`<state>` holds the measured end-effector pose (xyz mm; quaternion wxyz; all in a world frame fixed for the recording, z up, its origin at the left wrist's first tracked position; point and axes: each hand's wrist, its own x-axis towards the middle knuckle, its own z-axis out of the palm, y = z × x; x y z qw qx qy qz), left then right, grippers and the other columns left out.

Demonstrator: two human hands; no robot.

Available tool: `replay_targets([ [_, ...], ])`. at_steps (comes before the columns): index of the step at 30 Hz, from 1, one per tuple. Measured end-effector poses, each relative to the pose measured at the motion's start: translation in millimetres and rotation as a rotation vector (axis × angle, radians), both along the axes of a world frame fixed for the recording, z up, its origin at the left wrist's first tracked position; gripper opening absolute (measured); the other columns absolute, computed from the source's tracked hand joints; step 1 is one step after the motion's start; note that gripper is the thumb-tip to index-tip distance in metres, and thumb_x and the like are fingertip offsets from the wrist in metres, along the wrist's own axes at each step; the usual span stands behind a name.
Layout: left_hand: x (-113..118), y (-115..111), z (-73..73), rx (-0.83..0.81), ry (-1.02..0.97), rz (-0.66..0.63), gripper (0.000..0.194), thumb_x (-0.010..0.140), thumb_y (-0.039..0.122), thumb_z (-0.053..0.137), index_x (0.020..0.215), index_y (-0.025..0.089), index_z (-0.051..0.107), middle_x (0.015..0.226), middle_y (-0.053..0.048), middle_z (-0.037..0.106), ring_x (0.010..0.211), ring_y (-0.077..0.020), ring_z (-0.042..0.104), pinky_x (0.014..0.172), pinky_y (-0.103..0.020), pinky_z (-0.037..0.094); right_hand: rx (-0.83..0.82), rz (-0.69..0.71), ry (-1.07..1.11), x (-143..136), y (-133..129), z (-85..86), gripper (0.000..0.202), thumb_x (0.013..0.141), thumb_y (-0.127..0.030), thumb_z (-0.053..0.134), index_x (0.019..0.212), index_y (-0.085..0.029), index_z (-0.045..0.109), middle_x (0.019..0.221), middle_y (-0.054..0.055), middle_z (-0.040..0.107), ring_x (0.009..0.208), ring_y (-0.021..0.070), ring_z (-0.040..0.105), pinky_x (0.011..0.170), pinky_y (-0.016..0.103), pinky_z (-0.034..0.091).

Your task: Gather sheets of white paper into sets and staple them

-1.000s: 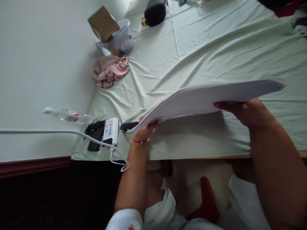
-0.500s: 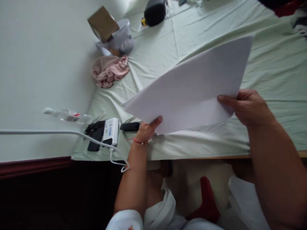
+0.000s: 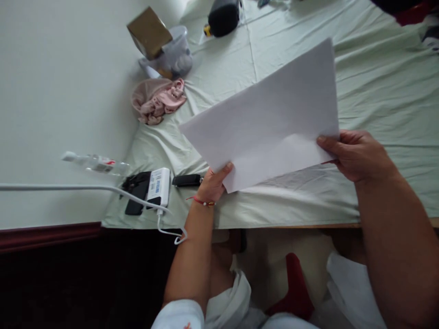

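Note:
White paper [image 3: 270,114] is held up at a slant above the green cloth [image 3: 384,100]. My left hand [image 3: 214,185] pinches its lower left edge, thumb on top and the fingers hidden beneath. At the lower right corner, my right hand [image 3: 356,153] grips the paper with the thumb above and the other fingers mostly underneath. I cannot tell whether it is one sheet or more. Just left of my left hand lies a black stapler-like object [image 3: 187,180].
Along the left lie a white power bank [image 3: 158,185] with a cable [image 3: 85,187], a black phone-like item [image 3: 134,206], a clear bottle [image 3: 103,165], pink cloth [image 3: 157,103], a cardboard box [image 3: 149,32] and a plastic tub [image 3: 178,55]. A black case [image 3: 223,18] sits at the back.
The paper's far right corner has swung to the left and the sheet looks flatter, less curved. Both hands keep their grip and have shifted slightly right.

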<state>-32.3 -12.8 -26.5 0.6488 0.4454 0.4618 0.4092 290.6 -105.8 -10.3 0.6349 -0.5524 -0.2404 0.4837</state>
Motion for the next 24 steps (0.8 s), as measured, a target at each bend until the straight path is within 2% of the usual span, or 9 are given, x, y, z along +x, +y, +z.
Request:
replay_targets([
  [2, 3.0, -1.1, 1.8, -0.012, -0.018, -0.093, 0.053, 0.069, 0.053, 0.096, 0.106, 0.02, 0.077, 0.105, -0.009, 0.084, 0.093, -0.0256, 0.079, 0.078, -0.035, 0.063, 0.058, -0.076, -0.001, 0.5, 3.4, -1.6, 0.042, 0.051, -0.038, 0.104, 0.081, -0.018, 0.082, 0.082, 0.002, 0.078, 0.069, 0.0098, 0.07, 0.065, 0.019, 0.062],
  [4, 4.1, -1.5, 4.7, -0.028, -0.009, -0.238, 0.053, 0.074, 0.062, 0.09, 0.096, 0.016, 0.076, 0.096, -0.012, 0.084, 0.081, -0.0238, 0.079, 0.068, -0.032, 0.059, 0.083, -0.15, 0.007, 1.8, 5.9, -2.2, 0.039, 0.052, -0.034, 0.104, 0.08, -0.018, 0.081, 0.081, 0.001, 0.077, 0.069, 0.01, 0.07, 0.063, 0.019, 0.063],
  [6, 2.9, -1.7, 7.8, -0.053, 0.054, -0.387, 0.059, 0.08, 0.072, 0.082, 0.082, 0.013, 0.074, 0.084, -0.015, 0.082, 0.065, -0.0194, 0.075, 0.06, -0.028, 0.055, 0.064, -0.211, 0.015, 2.9, 6.9, -1.1, 0.037, 0.051, -0.031, 0.103, 0.078, -0.018, 0.08, 0.077, 0.0, 0.075, 0.063, 0.0102, 0.067, 0.054, 0.019, 0.061],
  [8, -1.1, -2.2, 11.1, -0.072, 0.136, -0.477, 0.067, 0.082, 0.078, 0.075, 0.071, 0.012, 0.072, 0.07, -0.014, 0.078, 0.051, -0.0147, 0.067, 0.051, -0.025, 0.049, 0.024, -0.248, 0.014, 3.1, 6.4, 2.3, 0.033, 0.054, -0.026, 0.1, 0.077, -0.017, 0.079, 0.072, -0.001, 0.073, 0.057, 0.0098, 0.064, 0.044, 0.019, 0.057],
  [12, -16.8, -5.6, 17.6, -0.069, 0.146, -0.598, 0.068, 0.081, 0.081, 0.073, 0.063, 0.015, 0.068, 0.049, -0.008, 0.067, 0.037, -0.0141, 0.058, 0.038, -0.023, 0.039, -0.11, -0.21, -0.015, -2.5, 2.1, 16.5, 0.011, 0.074, -0.016, 0.086, 0.075, -0.015, 0.075, 0.066, -0.002, 0.067, 0.048, 0.0071, 0.059, 0.034, 0.014, 0.048],
  [14, -25.7, -8.0, 20.4, -0.051, 0.088, -0.643, 0.07, 0.083, 0.084, 0.069, 0.06, 0.017, 0.067, 0.042, -0.006, 0.062, 0.033, -0.0145, 0.055, 0.035, -0.023, 0.036, -0.197, -0.158, -0.035, -7.6, -0.4, 25.6, 0.016, 0.086, -0.013, 0.075, 0.071, -0.014, 0.071, 0.061, -0.002, 0.062, 0.039, 0.004, 0.05, 0.029, 0.011, 0.038],
  [16, -31.7, -10.4, 22.8, -0.027, 0.033, -0.65, 0.072, 0.084, 0.085, 0.066, 0.056, 0.018, 0.065, 0.038, -0.006, 0.058, 0.03, -0.0139, 0.052, 0.033, -0.022, 0.032, -0.271, -0.106, -0.053, -12.3, -2.1, 33.5, 0.024, 0.093, -0.013, 0.069, 0.069, -0.013, 0.067, 0.055, -0.003, 0.056, 0.033, 0.0018, 0.041, 0.025, 0.009, 0.028],
  [19, -30.5, -13.1, 25.7, -0.027, 0.007, -0.6, 0.072, 0.082, 0.085, 0.069, 0.056, 0.018, 0.066, 0.038, -0.006, 0.057, 0.03, -0.0131, 0.05, 0.033, -0.021, 0.03, -0.318, -0.081, -0.063, -15.6, -2.3, 39.0, 0.027, 0.098, -0.012, 0.064, 0.071, -0.014, 0.066, 0.053, -0.004, 0.052, 0.032, 0.0007, 0.036, 0.025, 0.008, 0.023],
  [24, -12.2, -13.0, 24.3, -0.086, -0.037, -0.396, 0.06, 0.075, 0.072, 0.086, 0.068, 0.015, 0.071, 0.046, -0.004, 0.063, 0.04, -0.0117, 0.056, 0.039, -0.019, 0.034, -0.179, -0.164, -0.06, -12.6, 0.2, 31.6, 0.021, 0.099, -0.013, 0.064, 0.079, -0.014, 0.069, 0.06, -0.004, 0.054, 0.034, -0.0001, 0.038, 0.027, 0.008, 0.027],
])
